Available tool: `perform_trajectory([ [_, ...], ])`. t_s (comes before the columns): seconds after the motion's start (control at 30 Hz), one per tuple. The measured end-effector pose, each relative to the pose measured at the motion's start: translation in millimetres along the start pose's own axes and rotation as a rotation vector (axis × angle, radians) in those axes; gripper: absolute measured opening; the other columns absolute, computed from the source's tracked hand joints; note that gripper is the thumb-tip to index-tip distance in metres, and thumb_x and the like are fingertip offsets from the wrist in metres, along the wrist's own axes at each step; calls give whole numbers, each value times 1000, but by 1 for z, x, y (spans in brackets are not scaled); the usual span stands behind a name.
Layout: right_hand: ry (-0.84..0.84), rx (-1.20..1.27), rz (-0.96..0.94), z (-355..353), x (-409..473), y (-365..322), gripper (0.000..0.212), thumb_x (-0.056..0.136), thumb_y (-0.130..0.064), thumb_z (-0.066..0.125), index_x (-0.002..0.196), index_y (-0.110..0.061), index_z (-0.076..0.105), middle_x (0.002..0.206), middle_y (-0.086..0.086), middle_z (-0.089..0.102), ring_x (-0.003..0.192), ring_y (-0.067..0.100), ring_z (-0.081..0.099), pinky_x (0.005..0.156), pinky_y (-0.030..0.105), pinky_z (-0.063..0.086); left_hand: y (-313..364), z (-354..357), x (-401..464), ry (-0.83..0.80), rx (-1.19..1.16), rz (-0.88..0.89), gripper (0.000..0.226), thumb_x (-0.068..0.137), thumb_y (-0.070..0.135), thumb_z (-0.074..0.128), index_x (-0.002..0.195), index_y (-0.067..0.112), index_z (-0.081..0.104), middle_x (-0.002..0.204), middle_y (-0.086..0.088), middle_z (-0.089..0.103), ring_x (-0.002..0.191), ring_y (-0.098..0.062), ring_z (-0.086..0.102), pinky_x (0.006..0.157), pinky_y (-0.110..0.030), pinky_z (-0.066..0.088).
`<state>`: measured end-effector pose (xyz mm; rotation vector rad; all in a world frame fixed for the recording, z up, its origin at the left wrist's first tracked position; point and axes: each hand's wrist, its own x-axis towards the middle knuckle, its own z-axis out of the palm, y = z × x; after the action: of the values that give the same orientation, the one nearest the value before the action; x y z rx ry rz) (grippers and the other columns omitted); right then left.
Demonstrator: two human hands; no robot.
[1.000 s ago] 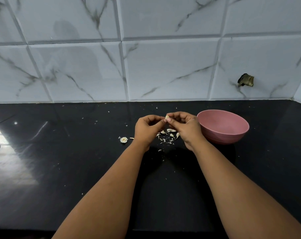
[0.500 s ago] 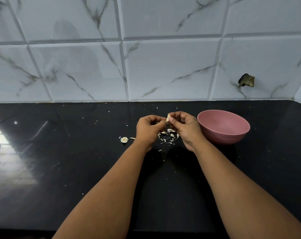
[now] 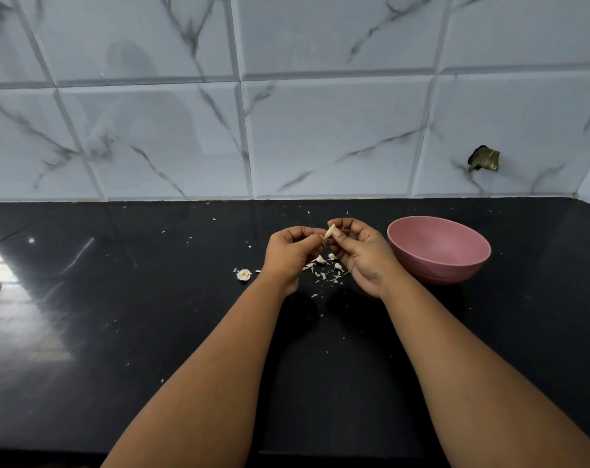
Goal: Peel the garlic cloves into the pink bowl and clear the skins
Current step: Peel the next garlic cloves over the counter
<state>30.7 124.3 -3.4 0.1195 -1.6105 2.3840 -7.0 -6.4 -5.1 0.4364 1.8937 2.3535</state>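
The garlic clove [image 3: 330, 231] has tipped more upright since a moment ago, pinched between left hand [image 3: 288, 255] and right hand [image 3: 361, 253] beside the pink bowl [image 3: 438, 249]; light, slick, best held end-on.

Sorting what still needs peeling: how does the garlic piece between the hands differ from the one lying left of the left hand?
The held garlic clove is slim, pointed and lifted above the counter, pinched by the right hand with the left hand at its tip. The garlic piece on the counter is rounder, ragged and lies untouched. Both are pale cream, outside the pink bowl.
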Motion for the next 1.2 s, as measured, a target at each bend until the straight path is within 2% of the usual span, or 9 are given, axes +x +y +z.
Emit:
perform_trajectory([
  [0.13,9,19,20,-2,1,-1,13,91,-2,59,96,-9,68,77,-1,70,71,6,64,68,16,53,1,-2,-2,19,29,41,25,82,-5,70,104,5,65,64,-5,65,54,-11,58,56,-21,48],
  [0.2,19,-4,6,-2,0,-1,12,84,-7,68,95,-8,69,78,-1,71,72,8,65,68,18,53,0,-2,-3,31,90,85,30,81,-5,70,106,9,62,64,-3,66,55,-10,60,57,-21,50],
  [0.27,37,-51,-15,-2,-1,-1,14,79,-9,71,93,-9,70,79,-1,71,74,10,66,69,20,54,0,-1,-3,29,133,109,30,81,-4,70,103,13,59,61,2,67,56,-8,62,59,-21,50],
  [0.5,20,40,26,1,-2,-3,16,93,-1,56,98,-7,69,85,4,73,78,7,68,70,16,53,1,1,-3,8,31,51,22,83,-8,67,90,9,56,61,-2,61,52,-10,55,52,-19,46],
  [0.63,-12,123,68,4,-3,-3,18,94,1,52,100,-6,68,85,4,74,79,9,68,74,17,54,2,2,-2,-27,-18,-36,16,88,-2,62,78,10,58,58,-1,55,47,-6,48,49,-18,41],
  [0.8,-32,102,57,12,-7,2,20,95,3,50,98,-5,68,82,1,72,73,6,65,69,16,52,4,4,-1,-71,-37,-197,28,93,9,50,65,17,51,52,6,46,48,-7,35,47,-19,31],
  [1.0,76,220,1,11,-3,-3,18,94,2,52,94,-8,68,81,2,72,72,4,65,66,14,52,1,5,1,34,-44,-238,29,99,11,39,71,18,43,58,3,40,46,-8,31,46,-21,26],
  [1.07,103,171,-15,5,-1,-4,16,93,2,55,96,-7,69,84,4,72,73,5,65,67,14,52,1,3,1,65,50,-198,23,97,12,44,75,16,51,63,2,52,52,-11,40,52,-25,34],
  [1.2,146,55,-23,0,1,1,18,92,2,58,98,-8,71,85,-1,72,70,5,62,68,15,52,-7,2,0,59,534,-5,16,97,31,54,98,18,65,86,6,69,74,-9,61,72,-30,49],
])
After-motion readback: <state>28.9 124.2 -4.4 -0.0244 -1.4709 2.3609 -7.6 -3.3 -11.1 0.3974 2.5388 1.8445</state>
